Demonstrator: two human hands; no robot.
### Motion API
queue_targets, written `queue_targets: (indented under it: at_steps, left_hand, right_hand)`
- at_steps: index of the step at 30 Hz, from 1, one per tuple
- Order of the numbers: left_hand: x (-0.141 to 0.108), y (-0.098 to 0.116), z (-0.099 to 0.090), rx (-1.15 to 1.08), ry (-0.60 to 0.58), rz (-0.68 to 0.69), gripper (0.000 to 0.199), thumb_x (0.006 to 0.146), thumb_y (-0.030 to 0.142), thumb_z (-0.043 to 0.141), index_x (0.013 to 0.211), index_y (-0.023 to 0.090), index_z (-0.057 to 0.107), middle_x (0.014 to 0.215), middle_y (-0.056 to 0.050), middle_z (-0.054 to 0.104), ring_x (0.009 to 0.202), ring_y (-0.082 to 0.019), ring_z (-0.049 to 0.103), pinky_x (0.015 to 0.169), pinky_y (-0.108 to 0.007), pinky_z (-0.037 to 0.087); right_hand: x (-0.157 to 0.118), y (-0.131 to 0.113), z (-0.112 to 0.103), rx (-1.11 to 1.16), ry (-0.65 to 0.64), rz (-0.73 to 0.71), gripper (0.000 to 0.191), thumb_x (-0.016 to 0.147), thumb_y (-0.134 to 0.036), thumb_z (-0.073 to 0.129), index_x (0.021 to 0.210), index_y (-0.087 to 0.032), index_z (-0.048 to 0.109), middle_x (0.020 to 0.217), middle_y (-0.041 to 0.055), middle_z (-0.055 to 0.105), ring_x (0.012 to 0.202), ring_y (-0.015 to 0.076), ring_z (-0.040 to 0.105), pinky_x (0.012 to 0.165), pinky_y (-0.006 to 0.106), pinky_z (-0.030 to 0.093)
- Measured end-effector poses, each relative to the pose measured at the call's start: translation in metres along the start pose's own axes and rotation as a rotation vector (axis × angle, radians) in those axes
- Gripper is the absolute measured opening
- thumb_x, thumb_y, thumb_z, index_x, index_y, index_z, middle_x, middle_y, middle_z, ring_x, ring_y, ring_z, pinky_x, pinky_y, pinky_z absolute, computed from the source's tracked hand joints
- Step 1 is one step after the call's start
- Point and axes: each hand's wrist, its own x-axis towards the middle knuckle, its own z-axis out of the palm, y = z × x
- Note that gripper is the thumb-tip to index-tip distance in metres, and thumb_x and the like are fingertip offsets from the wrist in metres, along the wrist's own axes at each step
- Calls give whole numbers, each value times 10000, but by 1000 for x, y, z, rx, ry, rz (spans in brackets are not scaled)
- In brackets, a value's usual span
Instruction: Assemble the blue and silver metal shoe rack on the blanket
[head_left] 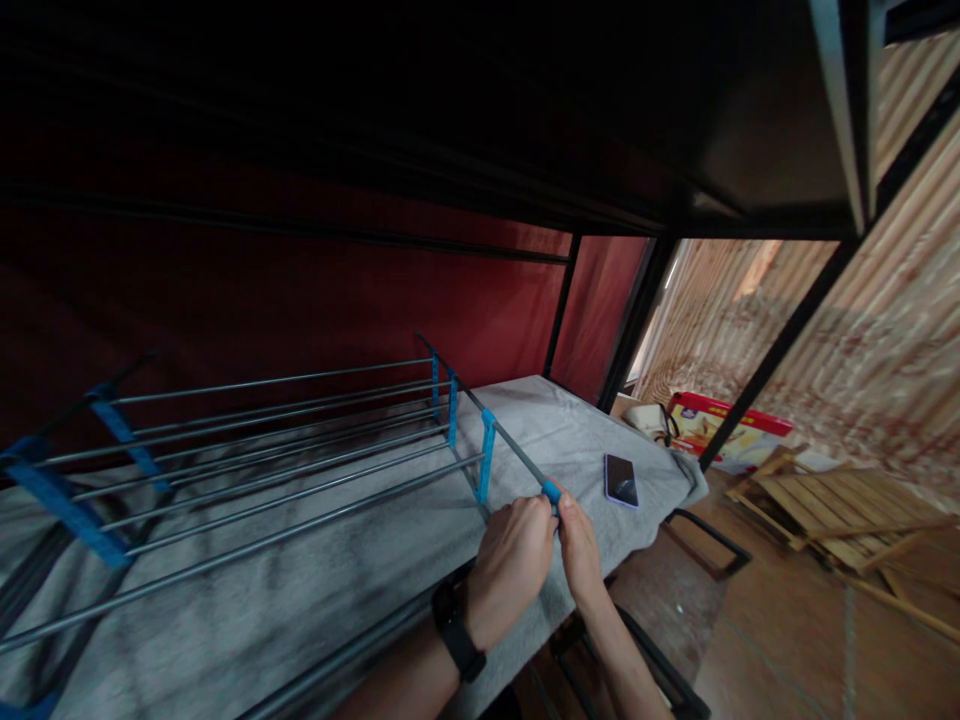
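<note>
A rack of grey metal tubes with blue plastic connectors (487,455) lies across the grey blanket (247,600). At the near end of one tube (517,448) sits a blue plastic connector (552,491). My left hand (516,550), with a black watch on its wrist, is closed around the lower side of this connector. Pressed against the other side, the thumb and curled fingers of my right hand (580,545) grip it too. The two hands touch, and most of the connector is hidden between them.
A phone (621,480) lies on the blanket to the right. Black metal posts (772,345) and a dark panel overhead (450,110) frame the space. On the tiled floor are a folded wooden chair (847,510), a red and yellow box (727,432) and a black metal frame (709,540).
</note>
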Motion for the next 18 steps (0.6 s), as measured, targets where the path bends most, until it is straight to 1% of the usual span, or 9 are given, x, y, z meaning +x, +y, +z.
queue_targets:
  at_steps: [3, 8, 15, 18]
  left_hand:
    - [2, -1, -1, 2, 1, 8, 240, 1030, 246, 419, 1052, 188, 652, 1032, -67, 705, 1027, -232, 652, 887, -318, 470]
    - [0, -2, -2, -27, -63, -12, 224, 1020, 241, 446, 1086, 178, 651, 1063, -75, 706, 1049, -231, 648, 886, -311, 469]
    - [0, -6, 3, -74, -35, -12, 190, 1004, 235, 477, 1062, 177, 648, 1052, -71, 696, 1049, -235, 639, 896, -326, 481]
    - [2, -5, 2, -79, -34, -6, 175, 1002, 216, 478, 1062, 174, 637, 1046, -69, 697, 1030, -225, 648, 887, -317, 494]
  right_hand:
    - [0, 1, 0, 30, 4, 56, 493, 915, -621, 536, 1158, -251, 754, 1252, 52, 721, 1233, 256, 612, 1162, 464, 389]
    - [1, 4, -1, 50, 2, 70, 501, 912, -614, 548, 1180, -240, 746, 1272, 62, 711, 1265, 260, 589, 1170, 471, 372]
    - [-2, 5, 0, 50, -13, 71, 504, 914, -623, 545, 1191, -251, 740, 1283, 53, 706, 1285, 255, 574, 1186, 464, 350]
    - [-4, 5, 1, 57, -10, 80, 519, 908, -637, 545, 1203, -253, 733, 1296, 47, 699, 1301, 254, 561, 1196, 463, 334]
